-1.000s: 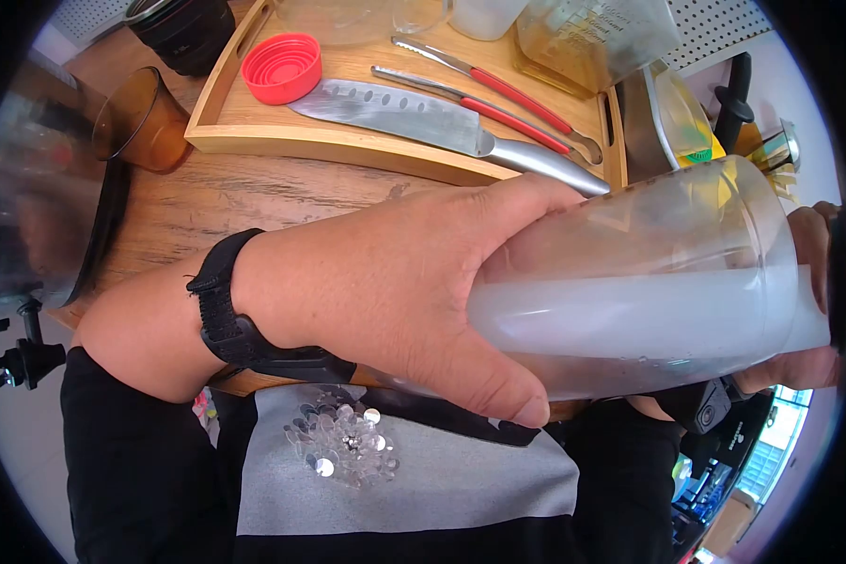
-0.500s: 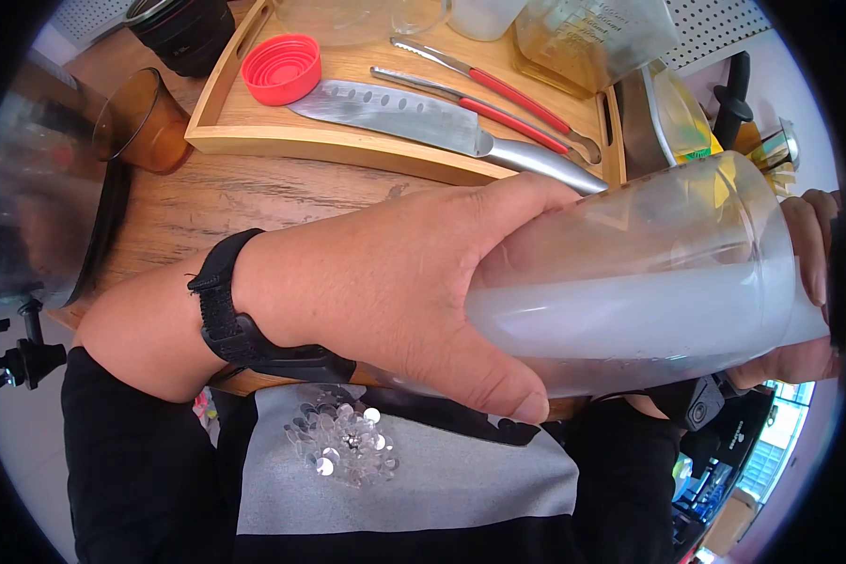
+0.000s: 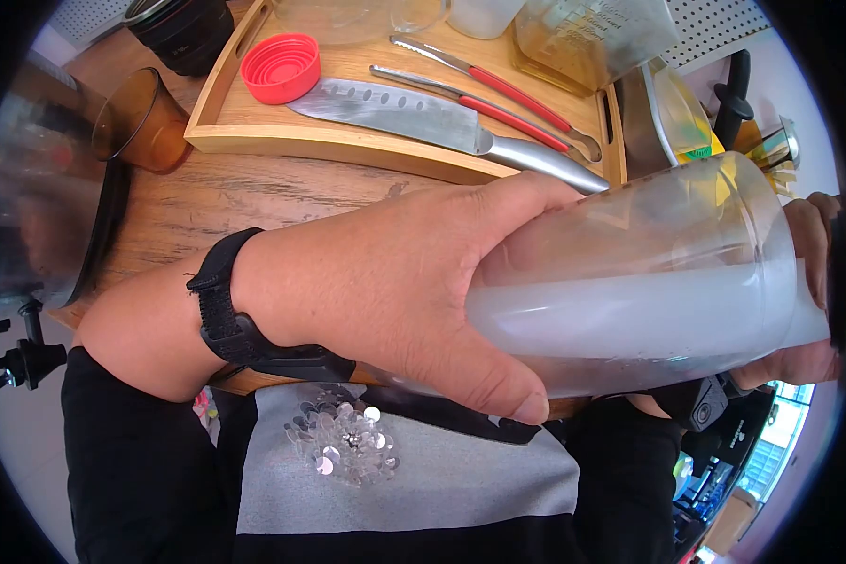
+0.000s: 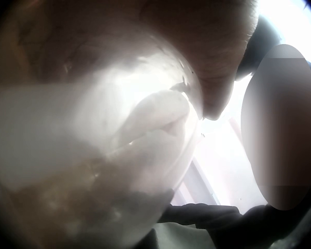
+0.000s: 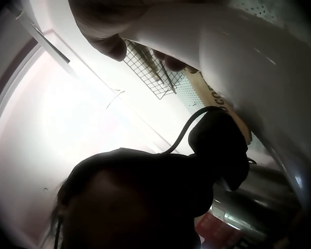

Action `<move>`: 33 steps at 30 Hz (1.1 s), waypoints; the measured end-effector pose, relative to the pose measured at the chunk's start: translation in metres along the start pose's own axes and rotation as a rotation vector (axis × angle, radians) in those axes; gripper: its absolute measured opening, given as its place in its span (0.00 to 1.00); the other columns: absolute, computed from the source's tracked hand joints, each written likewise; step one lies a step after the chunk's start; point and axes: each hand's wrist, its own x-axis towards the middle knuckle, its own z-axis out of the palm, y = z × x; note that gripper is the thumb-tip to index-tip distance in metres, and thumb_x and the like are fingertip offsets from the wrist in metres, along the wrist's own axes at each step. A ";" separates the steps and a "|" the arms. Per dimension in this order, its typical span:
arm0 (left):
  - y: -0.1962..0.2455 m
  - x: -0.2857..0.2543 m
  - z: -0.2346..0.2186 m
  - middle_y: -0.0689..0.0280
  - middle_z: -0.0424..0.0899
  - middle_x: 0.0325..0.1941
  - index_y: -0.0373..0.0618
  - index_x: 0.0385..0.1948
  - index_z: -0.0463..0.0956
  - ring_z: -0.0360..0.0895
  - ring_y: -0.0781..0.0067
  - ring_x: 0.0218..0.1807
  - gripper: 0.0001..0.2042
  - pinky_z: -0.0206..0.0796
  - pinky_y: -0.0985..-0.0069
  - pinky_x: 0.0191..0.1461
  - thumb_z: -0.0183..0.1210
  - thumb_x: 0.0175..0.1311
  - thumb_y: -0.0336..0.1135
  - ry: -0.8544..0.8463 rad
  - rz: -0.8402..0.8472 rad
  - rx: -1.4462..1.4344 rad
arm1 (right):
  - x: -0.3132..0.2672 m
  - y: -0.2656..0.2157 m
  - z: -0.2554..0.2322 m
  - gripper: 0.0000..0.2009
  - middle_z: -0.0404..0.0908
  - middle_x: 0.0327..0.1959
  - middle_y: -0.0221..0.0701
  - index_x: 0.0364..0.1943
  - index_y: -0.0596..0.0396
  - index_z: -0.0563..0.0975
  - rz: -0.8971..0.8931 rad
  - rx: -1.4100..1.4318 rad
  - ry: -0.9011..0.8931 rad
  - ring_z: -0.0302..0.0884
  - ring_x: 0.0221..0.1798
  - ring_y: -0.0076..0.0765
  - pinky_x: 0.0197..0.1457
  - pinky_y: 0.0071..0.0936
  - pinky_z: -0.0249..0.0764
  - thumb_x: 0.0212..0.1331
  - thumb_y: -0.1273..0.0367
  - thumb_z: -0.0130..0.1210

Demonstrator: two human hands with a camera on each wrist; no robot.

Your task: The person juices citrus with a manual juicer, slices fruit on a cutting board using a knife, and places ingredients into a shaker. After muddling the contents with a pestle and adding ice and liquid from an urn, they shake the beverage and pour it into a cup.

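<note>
My left hand (image 3: pixel 414 291) grips a clear, round container (image 3: pixel 620 230) that lies sideways, fingers over its far side and thumb along its near side. Inside it runs a smooth white cylinder (image 3: pixel 630 310), whose narrower end sticks out at the right. Around that end my right hand (image 3: pixel 807 235) curls its fingers, partly hidden at the dark edge of the head view. In the right wrist view the right hand (image 5: pixel 106 26) holds the narrow part of the white cylinder (image 5: pixel 171 33). Through the container wall (image 4: pixel 189 140) the left wrist view shows whitish, blurred shapes.
Beyond the hands stands a wooden tray (image 3: pixel 367 153) with a knife (image 3: pixel 395 115), red-handled tongs (image 3: pixel 517 111), a red collapsible cup (image 3: pixel 281 69) and a jug of amber liquid (image 3: pixel 587 47). An amber glass (image 3: pixel 146 122) and a black lens-shaped cup (image 3: pixel 183 38) are at left.
The container's right end has risen slightly, and the right hand's fingers have shifted a little around the white cylinder's end. The left hand keeps its grip.
</note>
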 end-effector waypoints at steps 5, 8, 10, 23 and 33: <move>-0.002 0.000 0.000 0.50 0.79 0.47 0.36 0.62 0.60 0.79 0.56 0.48 0.47 0.71 0.69 0.53 0.74 0.38 0.50 -0.001 -0.003 -0.034 | 0.000 0.004 0.005 0.30 0.79 0.39 0.38 0.53 0.62 0.74 -0.041 -0.046 0.053 0.76 0.44 0.40 0.45 0.35 0.71 0.65 0.46 0.48; -0.002 0.000 0.001 0.50 0.79 0.47 0.36 0.62 0.61 0.79 0.56 0.48 0.47 0.71 0.69 0.53 0.74 0.38 0.50 0.006 0.003 -0.038 | 0.002 -0.013 0.001 0.30 0.79 0.40 0.39 0.53 0.62 0.74 0.096 -0.104 0.026 0.76 0.44 0.40 0.45 0.35 0.71 0.65 0.46 0.48; -0.003 0.000 0.001 0.50 0.80 0.47 0.36 0.62 0.61 0.79 0.56 0.48 0.47 0.71 0.69 0.53 0.74 0.39 0.49 -0.002 0.014 -0.058 | 0.003 -0.020 -0.005 0.30 0.79 0.40 0.40 0.53 0.62 0.74 0.156 -0.064 -0.009 0.75 0.45 0.41 0.47 0.36 0.71 0.65 0.46 0.48; -0.001 0.000 0.001 0.50 0.80 0.46 0.36 0.62 0.61 0.79 0.56 0.47 0.47 0.71 0.69 0.52 0.74 0.39 0.50 0.007 0.010 -0.018 | 0.002 0.002 -0.002 0.30 0.78 0.41 0.41 0.53 0.62 0.74 0.107 0.042 -0.037 0.74 0.46 0.44 0.51 0.38 0.72 0.65 0.46 0.49; 0.002 -0.001 -0.001 0.50 0.80 0.46 0.36 0.62 0.60 0.79 0.56 0.48 0.47 0.71 0.69 0.53 0.73 0.39 0.50 0.000 0.002 0.026 | 0.003 0.005 -0.002 0.29 0.79 0.40 0.39 0.53 0.62 0.75 0.008 0.000 -0.006 0.77 0.43 0.40 0.47 0.37 0.72 0.65 0.47 0.48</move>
